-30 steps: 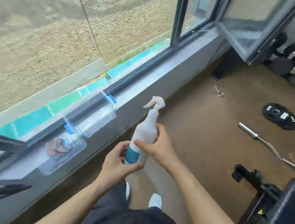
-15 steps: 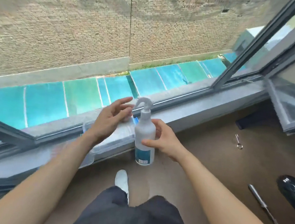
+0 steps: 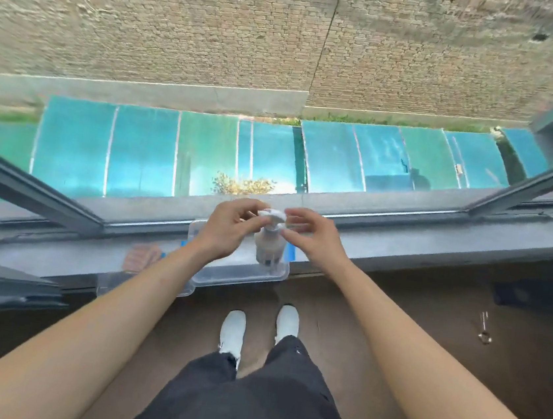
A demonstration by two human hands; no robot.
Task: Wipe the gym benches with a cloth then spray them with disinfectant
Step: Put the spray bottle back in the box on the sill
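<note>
The white spray bottle (image 3: pixel 268 247) stands upright inside a clear plastic box (image 3: pixel 243 278) on the window sill, straight ahead of me. My left hand (image 3: pixel 228 228) curls its fingers around the left side of the bottle's trigger head. My right hand (image 3: pixel 313 239) is at the head's right side with fingers spread and blurred, the fingertips just at the neck. A brownish-orange thing (image 3: pixel 141 256), possibly the cloth, lies on the sill left of the box under clear plastic. No gym bench is in view.
The grey window sill (image 3: pixel 419 241) runs across the view, with open window frames (image 3: pixel 29 188) at left and right. Below it is brown floor (image 3: pixel 427 323) with a small metal clip (image 3: pixel 484 331). My white shoes (image 3: pixel 233 330) stand close to the wall.
I have turned to face the window. The bottle went from in front of the sill, in my right hand, into the clear box, and both hands are now at its trigger head.
</note>
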